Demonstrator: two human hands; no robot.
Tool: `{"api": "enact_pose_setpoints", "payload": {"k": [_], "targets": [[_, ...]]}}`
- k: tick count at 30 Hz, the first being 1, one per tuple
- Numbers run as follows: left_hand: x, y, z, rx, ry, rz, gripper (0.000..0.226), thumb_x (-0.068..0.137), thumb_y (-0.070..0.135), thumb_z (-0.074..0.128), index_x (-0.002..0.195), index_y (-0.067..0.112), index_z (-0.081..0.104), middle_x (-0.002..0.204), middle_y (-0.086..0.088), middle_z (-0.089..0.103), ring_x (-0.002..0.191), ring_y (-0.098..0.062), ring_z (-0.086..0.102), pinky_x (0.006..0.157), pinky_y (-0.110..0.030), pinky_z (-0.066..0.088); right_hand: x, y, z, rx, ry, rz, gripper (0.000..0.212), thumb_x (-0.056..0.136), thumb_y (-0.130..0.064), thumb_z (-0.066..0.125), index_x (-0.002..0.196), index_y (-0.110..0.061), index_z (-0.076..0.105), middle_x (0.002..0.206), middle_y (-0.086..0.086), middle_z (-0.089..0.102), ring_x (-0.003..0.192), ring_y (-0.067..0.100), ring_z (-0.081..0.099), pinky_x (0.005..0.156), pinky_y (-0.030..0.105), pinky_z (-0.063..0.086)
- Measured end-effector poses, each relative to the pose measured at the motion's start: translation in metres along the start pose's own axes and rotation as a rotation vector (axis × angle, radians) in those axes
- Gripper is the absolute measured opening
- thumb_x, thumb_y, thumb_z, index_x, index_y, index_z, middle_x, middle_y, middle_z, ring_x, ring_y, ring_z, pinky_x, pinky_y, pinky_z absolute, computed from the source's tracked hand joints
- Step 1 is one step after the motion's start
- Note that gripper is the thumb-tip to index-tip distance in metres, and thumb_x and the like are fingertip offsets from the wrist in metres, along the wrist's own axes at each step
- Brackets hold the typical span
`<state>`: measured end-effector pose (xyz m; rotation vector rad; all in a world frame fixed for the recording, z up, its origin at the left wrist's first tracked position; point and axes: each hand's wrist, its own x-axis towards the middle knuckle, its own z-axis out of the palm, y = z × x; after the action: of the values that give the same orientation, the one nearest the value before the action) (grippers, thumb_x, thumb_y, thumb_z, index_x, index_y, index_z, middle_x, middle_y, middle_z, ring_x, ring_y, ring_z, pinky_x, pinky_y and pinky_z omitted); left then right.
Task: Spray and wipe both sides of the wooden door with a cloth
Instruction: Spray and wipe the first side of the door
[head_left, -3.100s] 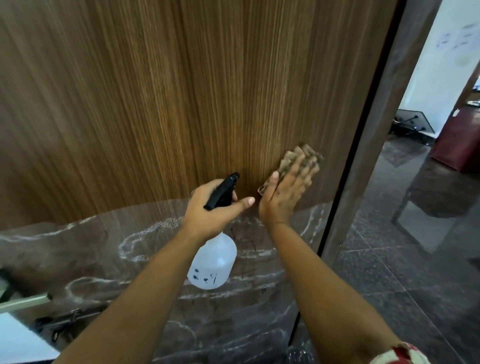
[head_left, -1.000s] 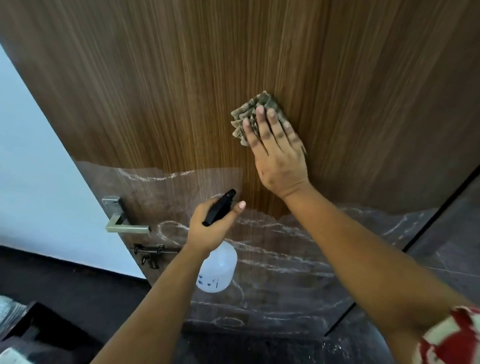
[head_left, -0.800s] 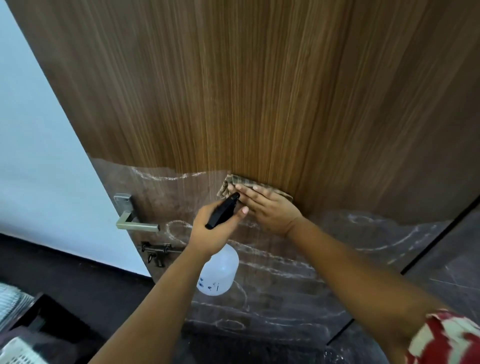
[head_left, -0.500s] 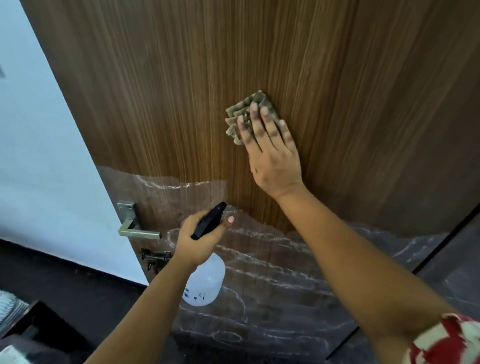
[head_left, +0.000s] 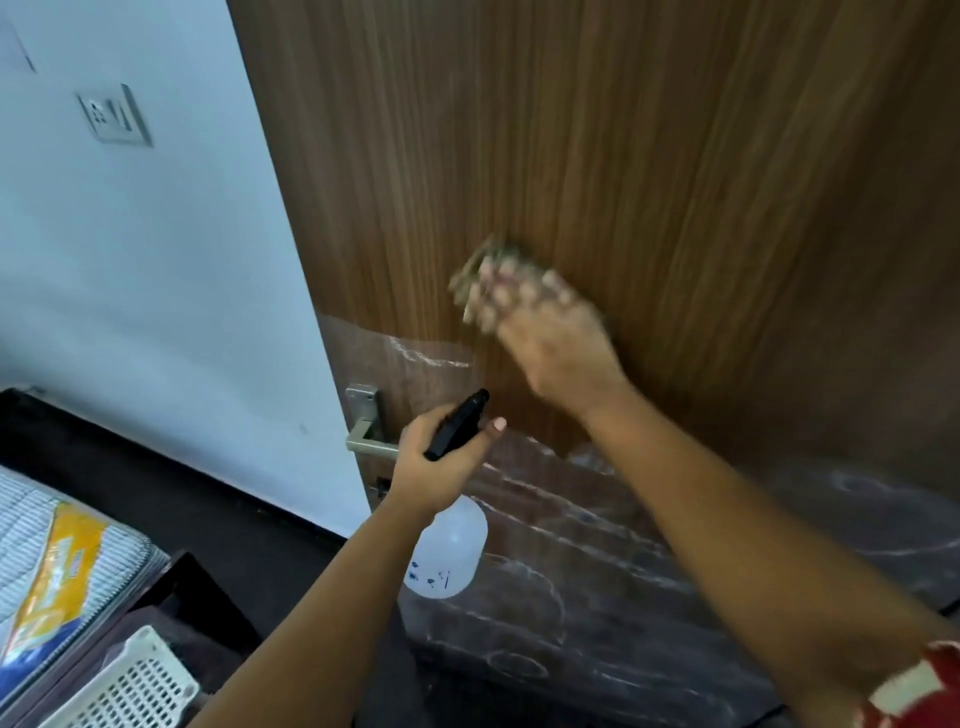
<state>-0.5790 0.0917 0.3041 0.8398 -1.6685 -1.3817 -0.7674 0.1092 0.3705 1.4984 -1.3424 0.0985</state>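
Observation:
The wooden door (head_left: 649, 156) fills the upper right, brown with fine vertical grain; a clear plastic film covers its lower part. My right hand (head_left: 545, 332) presses a folded beige cloth (head_left: 475, 270) flat against the wood just above the film; hand and cloth are motion-blurred. Lower down, my left hand (head_left: 439, 460) grips the neck of a white spray bottle (head_left: 449, 551) with a black trigger head, held in front of the film-covered part of the door.
A metal lever handle (head_left: 366, 434) sits at the door's left edge, with a latch below it. A white wall with a switch plate (head_left: 114, 114) is on the left. A striped mattress (head_left: 57, 561) and a white perforated basket (head_left: 130, 686) lie at the lower left.
My right hand has slid the cloth down and left on the door, after earlier up and down strokes. The view has shifted left. The left hand still holds the bottle.

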Motion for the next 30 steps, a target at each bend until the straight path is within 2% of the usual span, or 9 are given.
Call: {"api": "enact_pose_setpoints", "payload": {"k": [3,5,10,12,14,17,20,26,30], "targets": [[0.001,-0.004,-0.013,0.042,-0.004,-0.036,0.015,0.085,0.031,0.079,0.083,0.027,0.065,0.078,-0.006,0.066,0.069,-0.009,0.061,0.068,-0.023,0.051,0.037,0.009,-0.012,-0.019,0.170,0.384,0.053,0.101,-0.013,0.036,0.154,-0.015,0.029,0.159,0.009,0.027,0.147,0.027,0.024,0.119,0.043,0.014],[0.002,-0.008,-0.023,0.042,-0.003,-0.057,0.015,0.085,0.033,0.079,0.087,0.029,0.065,0.078,0.005,0.067,0.074,-0.009,0.063,0.068,-0.017,0.051,0.027,-0.011,0.000,-0.006,0.167,0.383,0.054,0.100,-0.014,0.039,0.154,-0.013,0.029,0.159,0.011,0.026,0.147,0.028,0.023,0.120,0.043,0.014],[0.015,-0.011,-0.054,0.004,-0.098,-0.017,0.013,0.086,0.023,0.079,0.095,0.015,0.074,0.067,0.014,0.068,0.067,-0.002,0.064,0.064,-0.016,0.048,-0.038,-0.084,0.039,-0.036,-0.223,-0.373,0.065,0.078,-0.041,0.076,0.134,-0.013,0.058,0.143,0.005,0.052,0.135,0.025,0.033,0.116,0.040,0.019],[0.023,-0.012,-0.068,-0.019,-0.098,-0.021,0.019,0.085,0.025,0.080,0.100,0.014,0.075,0.075,0.008,0.072,0.075,-0.009,0.068,0.070,-0.021,0.053,-0.026,-0.087,0.037,-0.055,-0.279,-0.454,0.064,0.079,-0.039,0.073,0.136,-0.014,0.057,0.146,0.004,0.050,0.140,0.025,0.027,0.120,0.043,0.005],[0.033,-0.016,-0.081,-0.018,-0.071,-0.030,0.014,0.084,0.029,0.081,0.093,0.019,0.075,0.071,0.012,0.070,0.073,-0.007,0.067,0.068,-0.019,0.052,0.005,-0.077,0.030,-0.009,-0.189,-0.359,0.062,0.088,-0.028,0.059,0.146,-0.014,0.043,0.156,0.005,0.034,0.147,0.025,0.021,0.119,0.044,-0.006],[0.042,-0.020,-0.093,0.017,-0.056,-0.040,0.013,0.084,0.033,0.080,0.087,0.024,0.071,0.068,0.014,0.066,0.069,-0.005,0.064,0.061,-0.013,0.049,0.056,-0.057,0.009,0.008,-0.023,0.052,0.060,0.096,-0.015,0.037,0.155,-0.017,0.023,0.162,0.005,0.019,0.150,0.024,0.011,0.119,0.042,-0.001],[0.048,-0.023,-0.101,0.046,-0.053,-0.029,0.019,0.084,0.035,0.080,0.082,0.020,0.069,0.069,0.005,0.063,0.066,-0.009,0.061,0.059,-0.017,0.047,0.062,-0.079,0.012,-0.018,0.044,0.327,0.060,0.098,-0.016,0.036,0.156,-0.018,0.020,0.162,0.005,0.013,0.150,0.026,0.006,0.120,0.043,0.002],[0.057,-0.029,-0.127,-0.017,-0.115,-0.008,0.023,0.081,0.037,0.081,0.093,0.019,0.074,0.081,-0.005,0.072,0.082,-0.018,0.070,0.071,-0.028,0.055,0.003,-0.131,0.048,-0.041,-0.291,-0.418,0.071,0.082,-0.036,0.067,0.144,-0.012,0.044,0.156,0.006,0.025,0.147,0.026,0.017,0.120,0.044,0.007],[0.065,-0.033,-0.141,0.006,-0.119,0.026,0.010,0.085,0.032,0.080,0.087,0.023,0.075,0.077,-0.007,0.072,0.077,-0.024,0.070,0.070,-0.037,0.056,0.022,-0.121,0.038,-0.007,-0.208,-0.386,0.062,0.083,-0.027,0.059,0.142,-0.013,0.046,0.155,0.003,0.026,0.145,0.024,0.022,0.117,0.043,0.016]]}}
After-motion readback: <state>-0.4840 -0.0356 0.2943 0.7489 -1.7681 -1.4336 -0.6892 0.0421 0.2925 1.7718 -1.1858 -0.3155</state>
